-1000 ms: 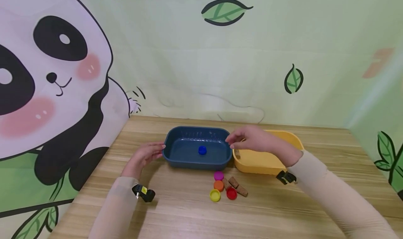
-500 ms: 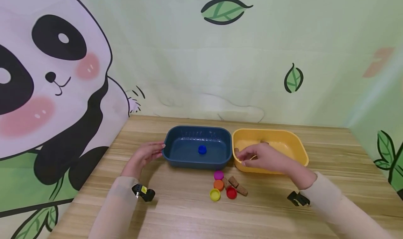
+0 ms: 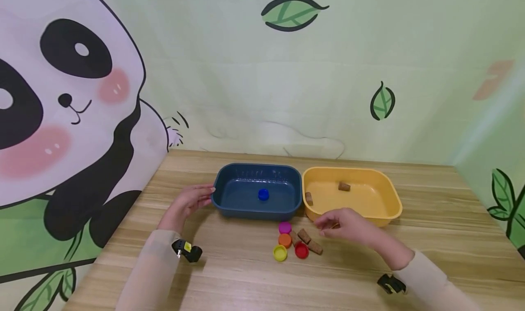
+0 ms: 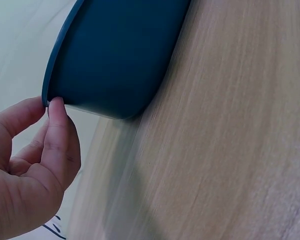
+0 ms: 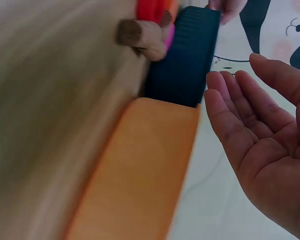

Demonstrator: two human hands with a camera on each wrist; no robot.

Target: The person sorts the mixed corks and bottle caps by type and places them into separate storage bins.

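My left hand pinches the left rim of a dark blue tub, fingertips and thumb on its lip, plain in the left wrist view. A blue bottle cap sits inside. With nothing in its fingers, my right hand hovers at the front edge of a yellow tub; the right wrist view shows its palm and loosely bent fingers. One cork lies towards the back of the yellow tub, another cork by its left wall.
On the wooden table, in front of the tubs, are a magenta cap, an orange cap, a yellow cap, a red cap and three corks. A printed cloth hangs behind the table.
My right hand has come from above the place where the tubs meet, across the yellow tub, to its front edge, uncovering the corks inside. The left hand has stayed on the rim.
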